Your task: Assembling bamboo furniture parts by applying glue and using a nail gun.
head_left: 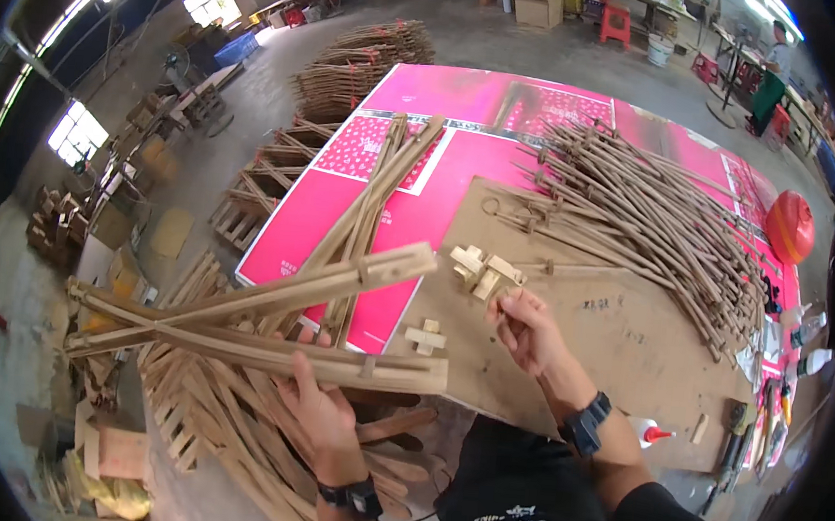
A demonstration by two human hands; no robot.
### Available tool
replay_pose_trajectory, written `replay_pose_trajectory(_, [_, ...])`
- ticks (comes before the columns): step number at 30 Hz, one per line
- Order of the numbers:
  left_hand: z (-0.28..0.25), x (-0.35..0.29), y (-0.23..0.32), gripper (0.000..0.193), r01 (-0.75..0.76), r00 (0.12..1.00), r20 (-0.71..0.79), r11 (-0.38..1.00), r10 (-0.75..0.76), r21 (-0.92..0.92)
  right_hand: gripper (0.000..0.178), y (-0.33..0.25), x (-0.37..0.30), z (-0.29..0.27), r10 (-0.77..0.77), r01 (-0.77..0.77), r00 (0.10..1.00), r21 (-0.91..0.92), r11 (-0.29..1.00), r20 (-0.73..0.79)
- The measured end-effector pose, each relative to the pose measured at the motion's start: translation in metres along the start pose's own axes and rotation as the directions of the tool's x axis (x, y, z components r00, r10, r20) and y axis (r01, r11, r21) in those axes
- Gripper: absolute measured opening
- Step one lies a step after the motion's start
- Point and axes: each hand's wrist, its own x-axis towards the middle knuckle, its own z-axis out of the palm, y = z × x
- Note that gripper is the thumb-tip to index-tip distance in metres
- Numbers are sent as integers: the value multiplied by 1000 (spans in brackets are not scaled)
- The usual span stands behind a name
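My left hand [322,414] grips a crossed wooden frame [400,372] by its lower bar, thumb in front and fingers behind. The frame's two long bars meet in an X toward the left, and their slotted ends spread apart on the right. Fingertips pinched together, my right hand [527,334] is over the cardboard sheet [564,382]; whatever it holds is too small to make out. Just beyond those fingers lies a cluster of small cross-shaped wooden blocks [480,268]. Another wooden cross block [426,337] sits between the frame's bar ends.
A large pile of thin wooden rods [642,228] covers the table's right. Long wooden bars [373,209] lie across the pink cover [442,185]. A red-tipped white bottle [650,433] is right of my right wrist. More wood is stacked at left; a person [771,82] stands far off.
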Motion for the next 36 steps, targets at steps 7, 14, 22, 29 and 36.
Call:
replay_pose_trajectory(7, [32, -15, -6, 50, 35, 992, 128, 991, -18, -127, 25, -26, -90, 15, 237, -239, 970, 28, 971, 61])
replay_pose_trajectory(14, [56, -43, -5, 48, 57, 987, 158, 991, -37, -124, 65, -37, -129, 17, 40, 36, 968, -298, 954, 246])
replay_pose_trajectory(22, [75, -64, -4, 52, 95, 984, 159, 993, -83, -68, 72, -32, -115, 27, -182, 294, 936, -385, 875, 302])
replay_pose_trajectory(29, [75, -78, -11, 53, 119, 982, 160, 988, -101, -103, 59, -23, -117, 34, -246, 333, 924, -298, 895, 293])
replay_pose_trajectory(36, [68, -75, -3, 45, 304, 921, 309, 932, -235, -198, 56, -28, -120, 29, -139, 187, 961, -192, 963, 241])
